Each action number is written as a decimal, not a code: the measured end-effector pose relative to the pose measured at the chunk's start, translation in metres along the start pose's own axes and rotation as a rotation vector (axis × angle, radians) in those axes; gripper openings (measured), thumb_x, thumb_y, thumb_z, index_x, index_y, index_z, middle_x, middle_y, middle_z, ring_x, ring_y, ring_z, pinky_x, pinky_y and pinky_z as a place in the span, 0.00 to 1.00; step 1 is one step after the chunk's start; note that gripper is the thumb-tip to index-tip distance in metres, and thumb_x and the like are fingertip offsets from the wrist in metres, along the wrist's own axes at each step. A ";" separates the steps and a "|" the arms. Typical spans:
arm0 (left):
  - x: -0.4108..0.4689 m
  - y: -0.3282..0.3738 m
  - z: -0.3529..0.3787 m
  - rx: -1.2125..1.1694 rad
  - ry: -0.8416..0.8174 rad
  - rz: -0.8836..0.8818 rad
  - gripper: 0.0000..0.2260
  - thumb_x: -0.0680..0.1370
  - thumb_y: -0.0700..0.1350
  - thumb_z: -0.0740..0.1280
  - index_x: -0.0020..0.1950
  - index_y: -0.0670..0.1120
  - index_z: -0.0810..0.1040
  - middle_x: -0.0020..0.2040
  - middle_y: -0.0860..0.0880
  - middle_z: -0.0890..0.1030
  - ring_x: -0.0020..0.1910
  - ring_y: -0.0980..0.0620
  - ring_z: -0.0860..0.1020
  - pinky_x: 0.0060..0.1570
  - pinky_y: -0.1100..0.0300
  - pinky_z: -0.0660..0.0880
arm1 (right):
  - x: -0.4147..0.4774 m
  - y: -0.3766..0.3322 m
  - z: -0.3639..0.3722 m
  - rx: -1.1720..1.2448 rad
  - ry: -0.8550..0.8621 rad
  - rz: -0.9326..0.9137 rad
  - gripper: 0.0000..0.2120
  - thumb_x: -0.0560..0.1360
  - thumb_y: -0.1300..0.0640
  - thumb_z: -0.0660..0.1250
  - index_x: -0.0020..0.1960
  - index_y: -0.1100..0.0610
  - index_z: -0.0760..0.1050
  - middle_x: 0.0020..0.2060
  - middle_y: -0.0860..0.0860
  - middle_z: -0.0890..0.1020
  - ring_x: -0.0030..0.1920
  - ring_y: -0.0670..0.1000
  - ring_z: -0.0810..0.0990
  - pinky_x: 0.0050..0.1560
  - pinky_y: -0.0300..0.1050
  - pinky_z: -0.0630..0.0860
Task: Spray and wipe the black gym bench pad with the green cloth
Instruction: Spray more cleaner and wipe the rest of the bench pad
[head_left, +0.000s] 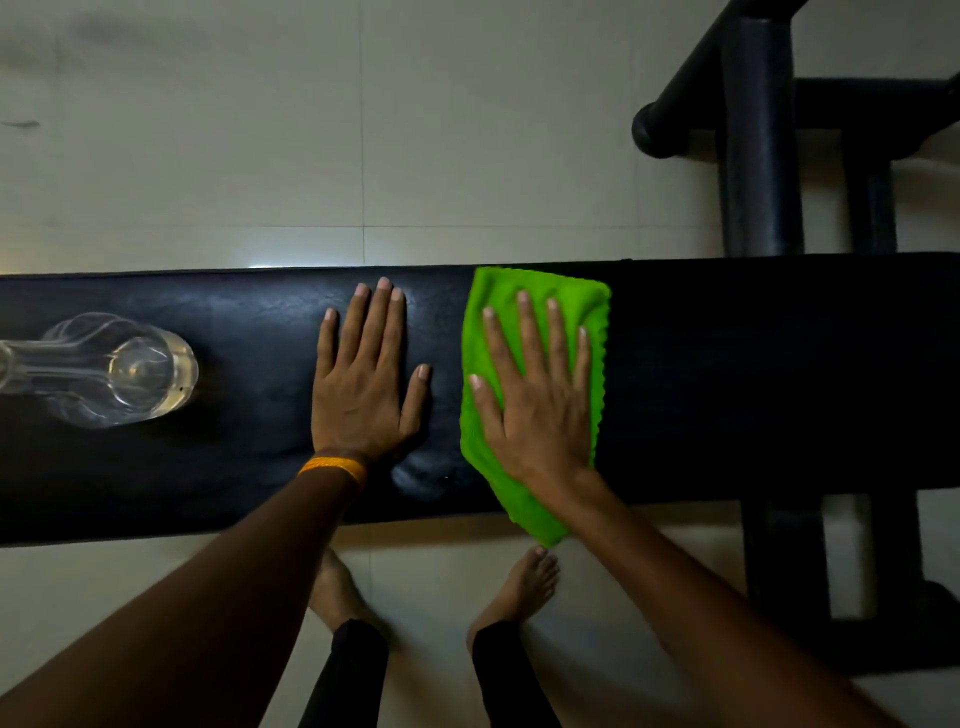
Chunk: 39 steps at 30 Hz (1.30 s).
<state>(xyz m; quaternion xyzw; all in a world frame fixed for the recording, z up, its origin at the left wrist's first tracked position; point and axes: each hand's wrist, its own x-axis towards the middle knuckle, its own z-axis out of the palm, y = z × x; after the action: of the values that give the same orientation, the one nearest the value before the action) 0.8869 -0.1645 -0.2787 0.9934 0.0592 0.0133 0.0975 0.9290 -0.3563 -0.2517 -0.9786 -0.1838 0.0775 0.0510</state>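
Right grip (535, 410) lies flat, fingers spread, pressing the green cloth (498, 291) on the black bench pad (727, 389); left grip (363, 384) flat, bracing. Best: even pressure, overlapping strokes.

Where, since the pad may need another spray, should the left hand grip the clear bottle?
Take the clear bottle round its mid-body from above with the left hand: it seems to lie sideways on the bench pad, neck pointing left, both flanks exposed.
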 end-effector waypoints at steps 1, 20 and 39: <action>0.000 0.000 0.000 0.000 0.003 0.003 0.33 0.83 0.57 0.52 0.84 0.41 0.55 0.85 0.42 0.56 0.85 0.44 0.52 0.83 0.42 0.48 | 0.003 0.010 -0.002 0.006 -0.024 -0.120 0.31 0.82 0.39 0.52 0.82 0.46 0.53 0.83 0.53 0.53 0.83 0.58 0.48 0.80 0.63 0.47; -0.002 -0.002 -0.001 -0.043 -0.011 0.025 0.33 0.84 0.58 0.51 0.85 0.41 0.52 0.85 0.43 0.52 0.85 0.45 0.48 0.83 0.41 0.47 | 0.034 0.101 -0.011 -0.008 0.082 0.255 0.30 0.82 0.36 0.46 0.81 0.44 0.56 0.82 0.53 0.56 0.82 0.58 0.52 0.79 0.63 0.53; -0.015 -0.023 -0.009 -0.154 0.002 0.124 0.28 0.84 0.52 0.54 0.82 0.40 0.61 0.83 0.41 0.61 0.83 0.42 0.57 0.80 0.40 0.57 | -0.039 -0.049 0.020 -0.048 0.081 0.183 0.30 0.82 0.38 0.50 0.82 0.44 0.53 0.83 0.53 0.53 0.82 0.59 0.49 0.80 0.64 0.46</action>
<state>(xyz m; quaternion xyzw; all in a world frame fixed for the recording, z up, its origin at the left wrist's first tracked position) 0.8692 -0.1422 -0.2746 0.9847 -0.0035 0.0247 0.1727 0.8723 -0.3241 -0.2595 -0.9946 -0.0931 0.0377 0.0274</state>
